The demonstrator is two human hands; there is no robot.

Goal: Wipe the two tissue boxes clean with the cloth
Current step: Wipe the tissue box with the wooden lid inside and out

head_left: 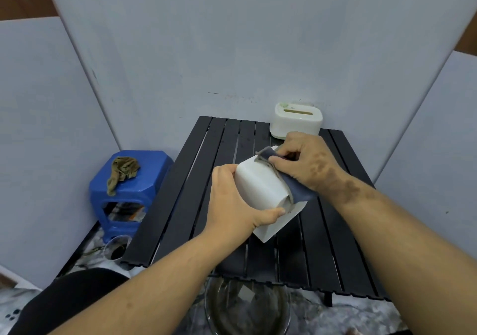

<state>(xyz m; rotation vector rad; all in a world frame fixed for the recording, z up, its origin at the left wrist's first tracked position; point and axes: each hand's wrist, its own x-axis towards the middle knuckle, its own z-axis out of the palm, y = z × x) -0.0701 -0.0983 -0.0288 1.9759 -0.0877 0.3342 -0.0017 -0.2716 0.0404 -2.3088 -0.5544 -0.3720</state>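
Observation:
A plain white tissue box (260, 187) is tilted above the black slatted table (322, 244), near its middle. My left hand (232, 200) grips the box from its left side, thumb along the near edge. My right hand (304, 159) holds a dark blue-grey cloth (296, 190) against the box's right side, fingers curled over the cloth. A second tissue box (296, 120), white with a green base and a slot on top, stands at the table's far edge by the wall.
A blue plastic stool (129, 190) with an olive rag (122, 172) on it stands left of the table. A clear glass bowl (247, 306) lies on the floor below the near table edge, and a clear cup (116, 248) sits near the stool. Grey walls close in behind.

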